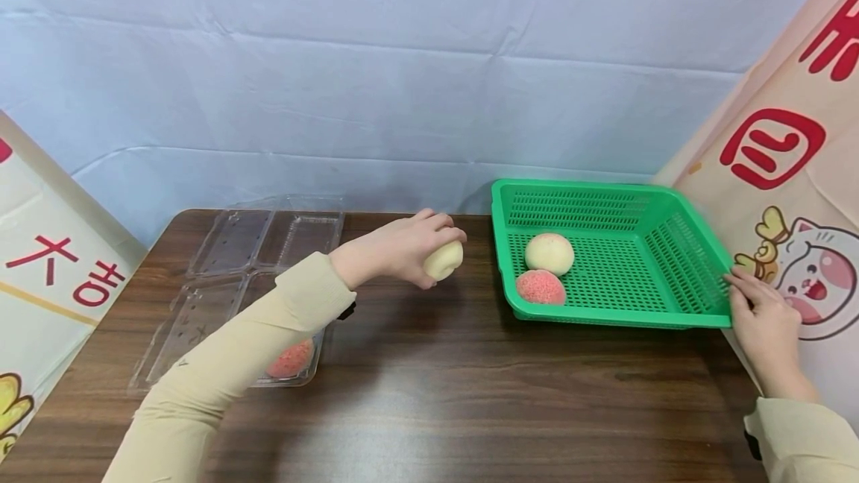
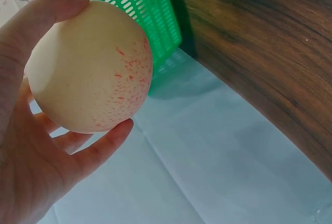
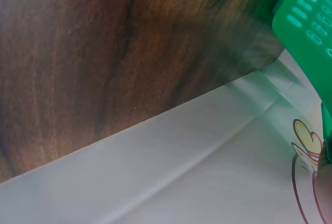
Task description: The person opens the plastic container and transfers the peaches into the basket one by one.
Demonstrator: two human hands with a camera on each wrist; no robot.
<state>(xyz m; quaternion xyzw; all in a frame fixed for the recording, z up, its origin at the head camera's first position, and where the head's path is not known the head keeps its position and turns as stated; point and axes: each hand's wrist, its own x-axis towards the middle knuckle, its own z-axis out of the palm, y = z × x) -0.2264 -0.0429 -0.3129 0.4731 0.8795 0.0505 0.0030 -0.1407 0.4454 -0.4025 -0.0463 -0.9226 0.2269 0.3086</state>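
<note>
My left hand (image 1: 409,248) holds a pale yellow peach (image 1: 444,261) above the table, between the plastic tray and the basket. In the left wrist view, thumb and fingers wrap around this peach (image 2: 93,68), whose one side is speckled red. At the right, my right hand (image 1: 765,319) grips the end rim of a green plastic basket (image 1: 624,317). Inside the basket's left end lie a pale peach (image 1: 549,254) and a pinkish-red peach (image 1: 540,287). Only a little of the right hand (image 3: 325,193) shows at the edge of the right wrist view.
A clear plastic tray (image 1: 251,270) with compartments lies at the left of the brown wooden table (image 1: 429,393), partly hidden by my left sleeve. One red peach (image 1: 291,358) sits in its front right compartment. Behind the table hangs a pale blue cloth (image 1: 376,80); printed cloths flank both sides.
</note>
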